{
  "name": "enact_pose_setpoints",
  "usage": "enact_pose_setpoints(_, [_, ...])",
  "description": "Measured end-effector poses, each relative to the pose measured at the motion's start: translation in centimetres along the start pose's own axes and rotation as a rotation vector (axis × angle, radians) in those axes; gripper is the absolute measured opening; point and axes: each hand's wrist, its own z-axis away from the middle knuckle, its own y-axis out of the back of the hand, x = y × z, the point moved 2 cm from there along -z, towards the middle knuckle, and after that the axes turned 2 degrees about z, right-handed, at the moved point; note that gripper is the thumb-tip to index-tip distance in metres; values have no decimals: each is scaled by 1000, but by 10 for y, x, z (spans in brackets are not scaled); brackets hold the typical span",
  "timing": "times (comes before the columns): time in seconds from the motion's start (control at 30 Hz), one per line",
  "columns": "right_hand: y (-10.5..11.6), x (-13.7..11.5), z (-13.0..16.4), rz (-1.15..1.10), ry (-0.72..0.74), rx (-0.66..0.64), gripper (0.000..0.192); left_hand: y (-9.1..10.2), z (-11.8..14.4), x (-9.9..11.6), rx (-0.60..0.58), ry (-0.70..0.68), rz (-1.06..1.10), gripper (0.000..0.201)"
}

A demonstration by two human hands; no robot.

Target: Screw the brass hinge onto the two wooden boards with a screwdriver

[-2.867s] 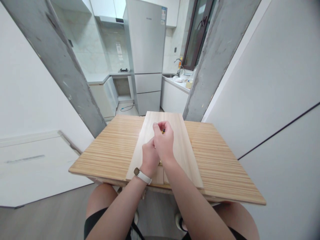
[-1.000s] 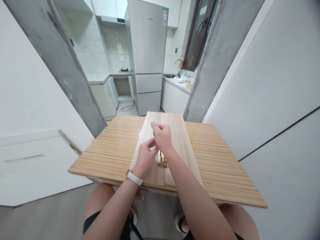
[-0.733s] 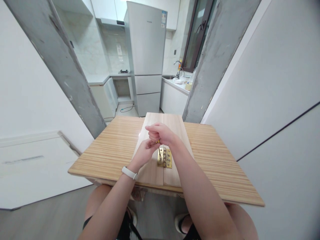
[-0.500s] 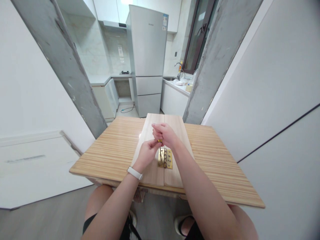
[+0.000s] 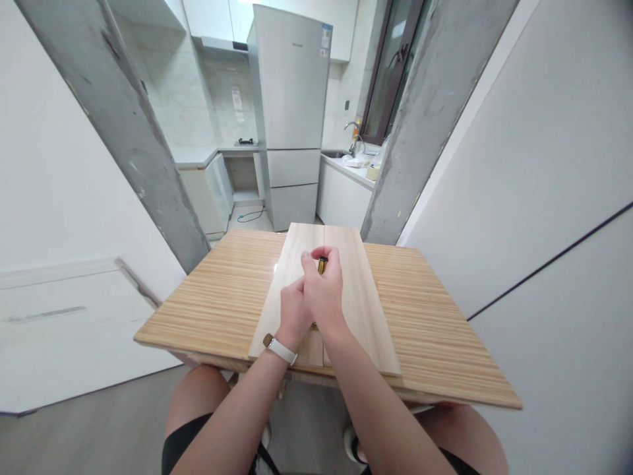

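A screwdriver with a yellow and black handle stands over two pale wooden boards. My right hand is closed round the handle, the top of which shows between thumb and fingers. Just below and to the left, my left hand is closed against the lower part of the screwdriver; its fingertips are behind the right hand. Under my hands only a sliver of the brass hinge shows, at the seam between the boards. The screwdriver's shaft and tip are hidden.
The boards lie side by side on a striped wooden table. Beyond it stand a grey fridge and a counter with a sink. Rough grey pillars flank the opening, and a white panel leans at the left.
My right hand has turned and come down round the screwdriver handle, in front of my left hand. Both hands now cover most of the hinge, which showed plainly before.
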Motion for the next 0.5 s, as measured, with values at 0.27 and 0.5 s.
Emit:
enact_pose_setpoints(0.27, [-5,4,-6,85,85,1,44,7,3,0,-13,-61,-87,14])
enact_pose_setpoints(0.5, [-3,19,-50,-213,-96,-457,58,16,-6,-10,-220,-29,209,32])
